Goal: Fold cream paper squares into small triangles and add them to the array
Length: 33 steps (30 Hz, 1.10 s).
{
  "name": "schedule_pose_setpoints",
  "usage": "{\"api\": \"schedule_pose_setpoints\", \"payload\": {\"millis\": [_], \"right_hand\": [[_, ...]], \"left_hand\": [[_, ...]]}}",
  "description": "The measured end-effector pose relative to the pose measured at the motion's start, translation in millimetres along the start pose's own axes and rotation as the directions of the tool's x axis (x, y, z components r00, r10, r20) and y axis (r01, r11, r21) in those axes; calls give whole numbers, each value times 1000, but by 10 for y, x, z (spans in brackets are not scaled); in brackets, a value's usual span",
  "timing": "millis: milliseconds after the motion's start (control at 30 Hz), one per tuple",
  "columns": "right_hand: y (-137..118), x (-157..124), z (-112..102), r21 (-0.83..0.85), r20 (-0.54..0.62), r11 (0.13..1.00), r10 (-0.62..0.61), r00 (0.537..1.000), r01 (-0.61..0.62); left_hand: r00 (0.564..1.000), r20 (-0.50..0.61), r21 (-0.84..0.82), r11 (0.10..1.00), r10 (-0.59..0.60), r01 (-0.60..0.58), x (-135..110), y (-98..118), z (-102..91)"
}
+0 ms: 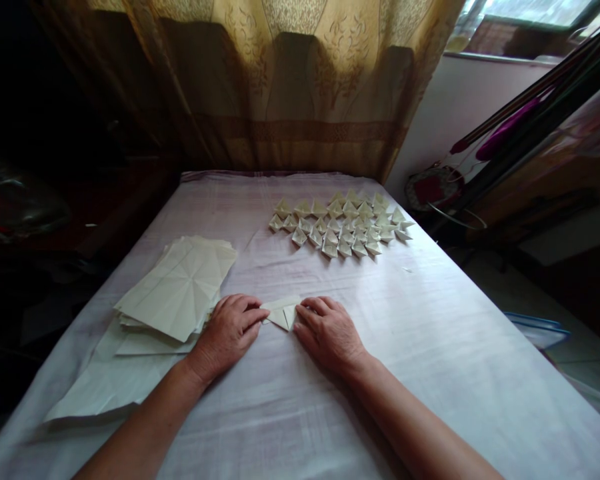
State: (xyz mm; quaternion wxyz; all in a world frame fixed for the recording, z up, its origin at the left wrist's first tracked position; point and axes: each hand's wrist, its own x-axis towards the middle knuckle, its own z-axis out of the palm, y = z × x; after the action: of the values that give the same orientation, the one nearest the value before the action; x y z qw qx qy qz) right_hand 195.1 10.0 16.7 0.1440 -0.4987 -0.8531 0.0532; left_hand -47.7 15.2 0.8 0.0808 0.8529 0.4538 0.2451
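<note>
A small folded paper [283, 313] with a downward-pointing triangular flap lies on the cloth-covered table between my hands. My left hand [234, 325] pinches its left end, fingers bent and closed together. At the right end, my right hand [327, 328] has its fingers curled together on the paper's edge. Part of the paper is hidden beneath the fingertips. Just left of my left hand sits a stack of creased paper sheets [183, 287]. Farther back stand several folded paper boats [347, 225], grouped in uneven rows.
The table is covered by a pale checked cloth [430, 393]. A patterned curtain [280, 87] hangs behind its far edge. On the right are slanted dark poles [525, 113] and a red-and-white round item [434, 187]. A blue-edged object [537, 330] lies below the table's right side.
</note>
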Motion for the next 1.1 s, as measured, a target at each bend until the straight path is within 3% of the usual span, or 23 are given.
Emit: {"api": "schedule_pose_setpoints", "payload": {"millis": [267,467,733,1100], "right_hand": [[-64,74,-20,-70,20,996,51,998,-50],[-24,71,26,-90,9,996,22,1000,-21],[4,68,42,-38,-14,999,34,999,-35],[15,68,53,-24,-51,1000,19,999,-20]], "left_hand": [[998,54,-31,999,19,-17,11,92,-48],[998,29,54,997,48,-49,-3,91,-70],[956,-9,283,918,294,-279,69,135,-104],[923,9,360,860,385,-363,47,126,-162]]}}
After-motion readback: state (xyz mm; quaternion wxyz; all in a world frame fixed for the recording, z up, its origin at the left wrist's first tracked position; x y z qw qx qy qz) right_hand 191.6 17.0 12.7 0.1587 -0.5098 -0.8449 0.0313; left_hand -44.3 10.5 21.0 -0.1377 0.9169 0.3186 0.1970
